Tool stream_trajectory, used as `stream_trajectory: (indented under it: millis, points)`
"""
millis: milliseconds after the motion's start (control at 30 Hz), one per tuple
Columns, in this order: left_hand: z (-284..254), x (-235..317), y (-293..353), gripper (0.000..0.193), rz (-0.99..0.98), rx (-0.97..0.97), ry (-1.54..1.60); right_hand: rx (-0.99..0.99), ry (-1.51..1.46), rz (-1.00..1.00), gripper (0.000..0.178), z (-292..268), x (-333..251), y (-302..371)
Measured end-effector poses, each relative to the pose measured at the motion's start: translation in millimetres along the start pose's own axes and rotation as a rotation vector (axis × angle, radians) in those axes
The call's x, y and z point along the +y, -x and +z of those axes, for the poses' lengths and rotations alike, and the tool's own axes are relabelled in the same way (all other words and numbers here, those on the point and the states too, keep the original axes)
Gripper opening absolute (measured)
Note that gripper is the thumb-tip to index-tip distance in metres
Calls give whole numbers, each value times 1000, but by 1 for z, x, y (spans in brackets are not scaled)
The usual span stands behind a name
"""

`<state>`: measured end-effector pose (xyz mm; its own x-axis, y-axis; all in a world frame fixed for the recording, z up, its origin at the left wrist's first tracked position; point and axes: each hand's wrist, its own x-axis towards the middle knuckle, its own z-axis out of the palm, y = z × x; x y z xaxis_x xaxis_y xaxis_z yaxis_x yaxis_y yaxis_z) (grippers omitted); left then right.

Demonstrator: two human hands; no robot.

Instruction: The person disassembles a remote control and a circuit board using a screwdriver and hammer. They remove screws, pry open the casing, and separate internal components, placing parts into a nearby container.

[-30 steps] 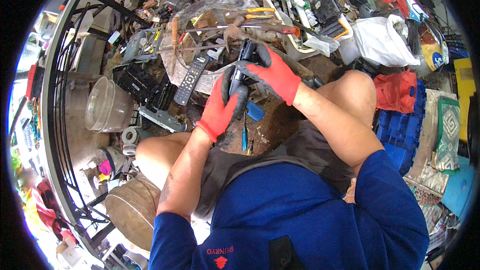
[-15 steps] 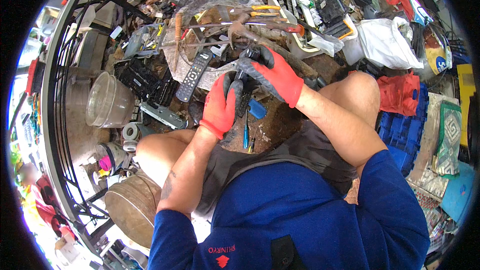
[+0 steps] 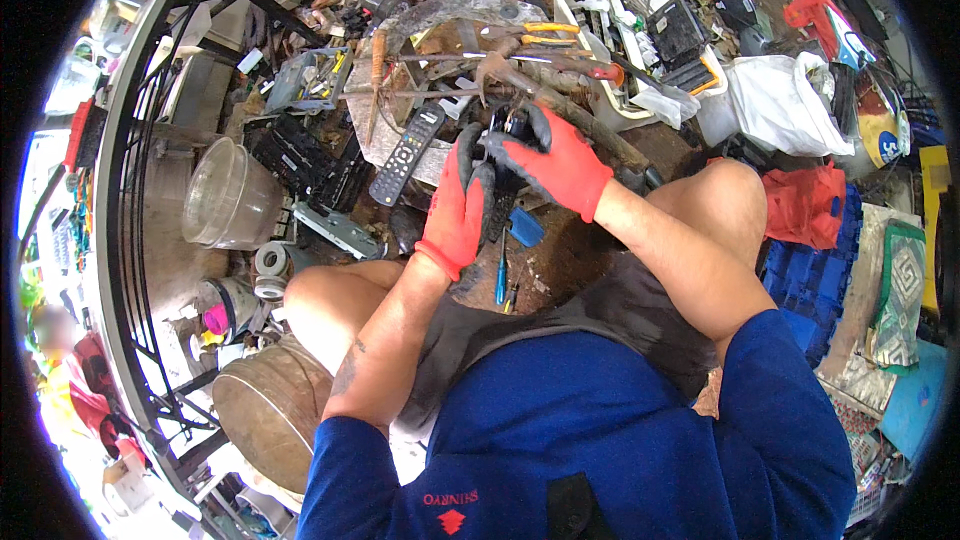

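Note:
Both my hands wear red gloves with dark grey fingers. My left hand [image 3: 458,205] and my right hand [image 3: 565,165] are closed around a small black plastic piece [image 3: 512,126], held over the work spot between my knees. The fingers cover most of it, so its exact kind does not show. Left of my left hand lies a black remote control [image 3: 408,155]. Below the hands are a blue-handled screwdriver [image 3: 501,282] and a blue plastic piece [image 3: 525,228]. A hammer-like tool with a rusty head [image 3: 492,72] lies just beyond my hands.
At the far right a white bin [image 3: 632,118] holds electronic scraps, beside a white bag [image 3: 785,105]. A clear plastic tub [image 3: 230,195], black casings [image 3: 305,160] and a grey tray [image 3: 308,80] stand left. A black metal rack [image 3: 115,240] borders the left side.
The view has shifted slightly, moving the scene a little right and down. My hands have drawn closer together around the black piece, with the left fingers now more upright.

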<state>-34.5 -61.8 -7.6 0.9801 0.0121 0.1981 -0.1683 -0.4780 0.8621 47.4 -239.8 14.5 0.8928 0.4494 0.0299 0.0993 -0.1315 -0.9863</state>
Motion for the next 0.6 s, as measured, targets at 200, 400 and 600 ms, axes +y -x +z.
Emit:
stream_trajectory:
  millis: [200,400,600]
  points:
    - [3,12,-4,56,-26,-51,258,-54,6,67,38,13,9,15]
    - [7,17,-13,51,-183,-68,502,-106,34,-138,45,16,0,18]
    - [15,26,-12,38,-130,182,426,-116,79,-94,50,19,-11,21]
